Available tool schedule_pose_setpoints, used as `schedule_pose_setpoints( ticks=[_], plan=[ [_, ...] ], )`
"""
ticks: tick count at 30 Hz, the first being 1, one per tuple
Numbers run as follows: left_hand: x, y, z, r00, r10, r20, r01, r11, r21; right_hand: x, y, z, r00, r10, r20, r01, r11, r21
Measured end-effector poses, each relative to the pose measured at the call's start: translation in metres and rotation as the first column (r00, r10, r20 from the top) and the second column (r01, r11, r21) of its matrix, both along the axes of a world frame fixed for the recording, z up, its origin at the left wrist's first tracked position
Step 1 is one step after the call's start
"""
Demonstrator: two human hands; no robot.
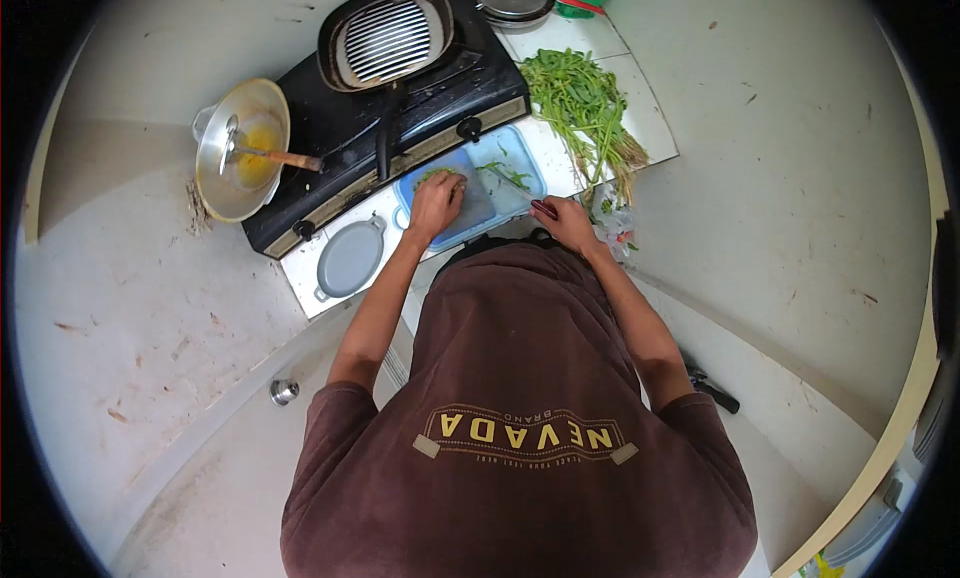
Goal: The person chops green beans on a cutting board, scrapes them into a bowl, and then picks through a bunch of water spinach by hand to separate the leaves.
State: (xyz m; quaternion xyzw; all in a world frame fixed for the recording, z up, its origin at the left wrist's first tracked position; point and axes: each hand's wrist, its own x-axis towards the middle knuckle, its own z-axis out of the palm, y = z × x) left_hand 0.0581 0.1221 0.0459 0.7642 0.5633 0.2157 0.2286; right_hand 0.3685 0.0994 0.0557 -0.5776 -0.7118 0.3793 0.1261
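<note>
I have both arms [388, 296] bent forward, left hand [437, 204] palm-down with fingers curled, right hand [566, 224] closed.

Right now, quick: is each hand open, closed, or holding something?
Left hand: fingers bent at the greens; grip can't be told.
Right hand: closed on the knife, by its handle.

"Item one?"
"One shirt [520, 348], dark maroon-brown, short sleeves [335, 418]."
"Markings?"
"Yellow capitals [525, 434], NEVADA; smaller word BRAND [520, 417]; stitch-like border [447, 409]; one fine line of text [520, 461]."
"Other print details?"
"Two pale patches [426, 446], rectangular, one at either end of the lettering."
</note>
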Motion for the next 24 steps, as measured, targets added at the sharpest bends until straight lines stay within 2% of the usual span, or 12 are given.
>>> schedule_pose_setpoints(
  ticks=[2,8,11,15,17,20,23,24],
  plan=[
    [0.016,0.016,0.010,0.994,-0.093,-0.062,0.096,0.994,0.056,0.014,-0.002,-0.001,0.998,-0.059,-0.007,0.059,0.998,0.002],
    [0.038,0.043,-0.008,0.927,-0.242,-0.288,0.245,0.969,-0.026,0.042,-0.006,0.002,0.983,-0.166,-0.072,0.169,0.985,0.034],
    [0.033,0.056,-0.017,0.929,-0.294,-0.226,0.284,0.956,-0.079,0.049,-0.007,0.002,0.973,-0.203,-0.106,0.209,0.977,0.042],
    [0.024,0.062,-0.029,0.958,-0.278,0.065,0.284,0.953,-0.104,0.054,-0.008,0.003,0.971,-0.218,-0.102,0.222,0.975,0.029],
    [0.026,0.066,-0.007,0.962,-0.231,0.145,0.256,0.950,-0.180,0.058,-0.006,0.000,0.971,-0.212,-0.108,0.216,0.976,0.024],
    [0.030,0.064,0.011,0.945,-0.042,0.326,0.137,0.952,-0.273,0.059,-0.004,0.000,0.970,-0.232,-0.066,0.230,0.972,-0.043],
    [0.032,0.062,0.019,0.947,0.067,0.315,0.034,0.952,-0.306,0.059,-0.001,-0.004,0.971,-0.234,-0.056,0.231,0.971,-0.063],
    [0.033,0.060,0.018,0.945,0.063,0.320,0.017,0.970,-0.243,0.058,-0.001,-0.004,0.968,-0.241,-0.072,0.236,0.969,-0.074]
  ],
)
